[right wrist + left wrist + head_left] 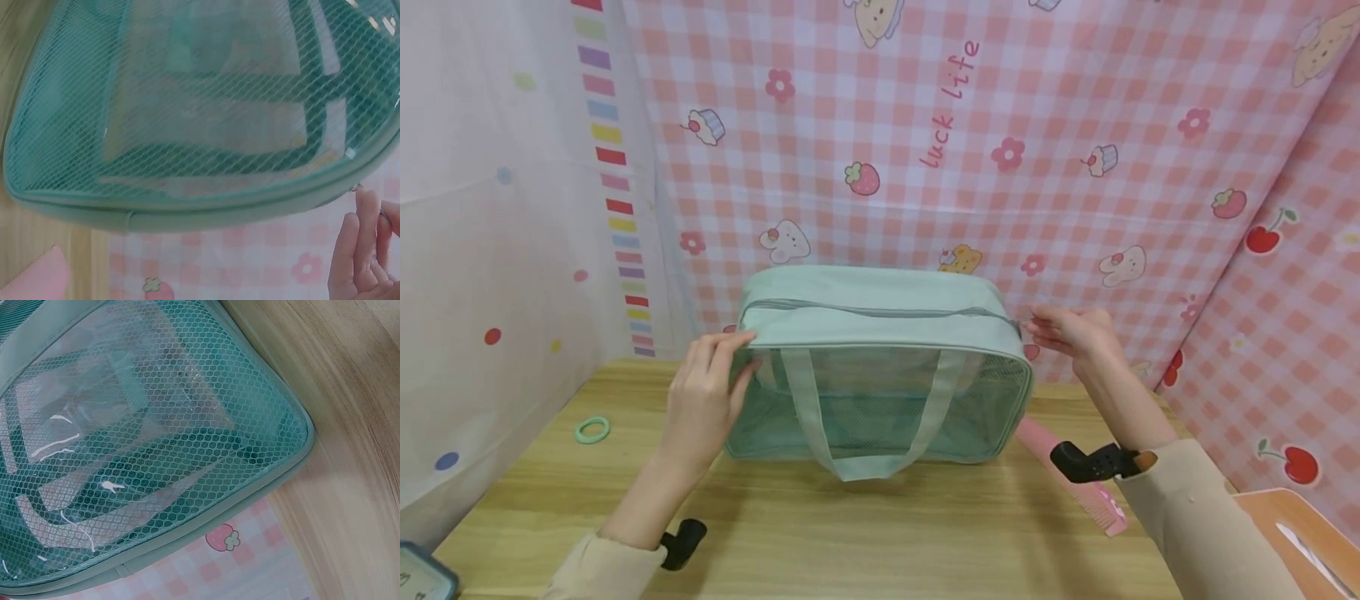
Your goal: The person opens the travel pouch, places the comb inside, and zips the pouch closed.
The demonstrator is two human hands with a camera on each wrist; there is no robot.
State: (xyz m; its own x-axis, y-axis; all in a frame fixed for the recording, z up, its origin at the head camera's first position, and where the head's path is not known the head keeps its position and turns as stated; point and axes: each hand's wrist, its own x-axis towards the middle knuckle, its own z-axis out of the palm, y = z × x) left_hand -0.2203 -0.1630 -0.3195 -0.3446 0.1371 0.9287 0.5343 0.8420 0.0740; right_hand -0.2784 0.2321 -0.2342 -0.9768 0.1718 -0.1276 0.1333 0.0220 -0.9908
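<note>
On the counter (pixel 925 533), a mint mesh-front bag (pixel 872 383) stands upright, left hand (pixel 703 392) gripping its corner, right hand (pixel 1075 333) seemingly pinching the zipper pull (pixel 384 215) at its right end; whether the zipper (pixel 895 313) is fully closed is unclear.

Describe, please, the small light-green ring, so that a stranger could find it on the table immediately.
On the light wooden table stands a mint-green zippered bag with a see-through mesh front. To its left, past the person's left hand, the small light-green ring lies flat. Its hollow round shape sets it apart from the boxy bag and the long pink comb.
</note>
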